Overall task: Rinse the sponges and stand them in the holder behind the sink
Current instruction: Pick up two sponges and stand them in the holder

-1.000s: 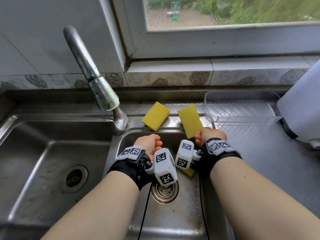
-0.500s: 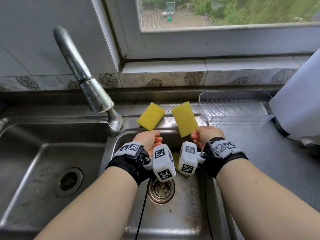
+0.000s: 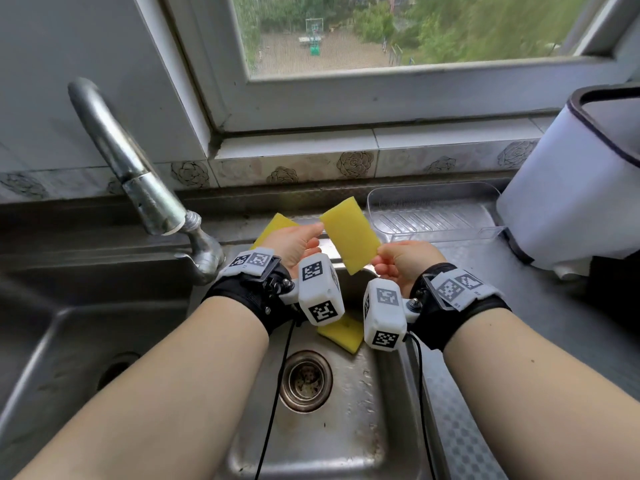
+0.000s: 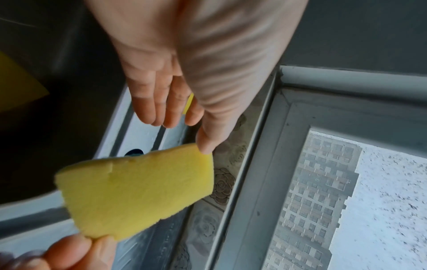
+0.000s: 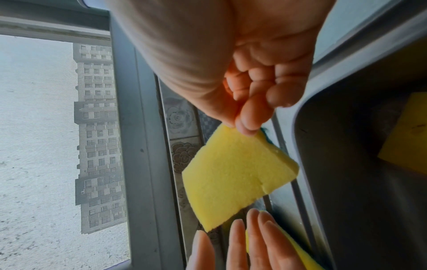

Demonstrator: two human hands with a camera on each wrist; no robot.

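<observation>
Three yellow sponges show in our head view. One sponge (image 3: 350, 233) hangs in the air above the basin, pinched at its near corner by the thumb and forefinger of our right hand (image 3: 405, 263) — the other fingers (image 5: 265, 82) are curled into the palm. Half a second ago only that hand held it, lower and nearer the rim; now it sits higher, and our left hand (image 3: 294, 245) has come up so that its thumb tip touches the far corner, its fingers (image 4: 159, 102) straight and relaxed, gripping nothing. A second sponge (image 3: 273, 225) lies on the steel surface at the back edge of the sink (image 3: 349, 427), at 11 o'clock from the held one, mostly hidden behind the left hand where earlier it lay in plain sight. The third sponge (image 3: 341, 332) rests in the basin at 6 o'clock, unmoved. One clear holder (image 3: 433, 211) stands behind the sink at 2 o'clock — no sponge in it. One faucet (image 3: 138, 181) is at 9 o'clock.
</observation>
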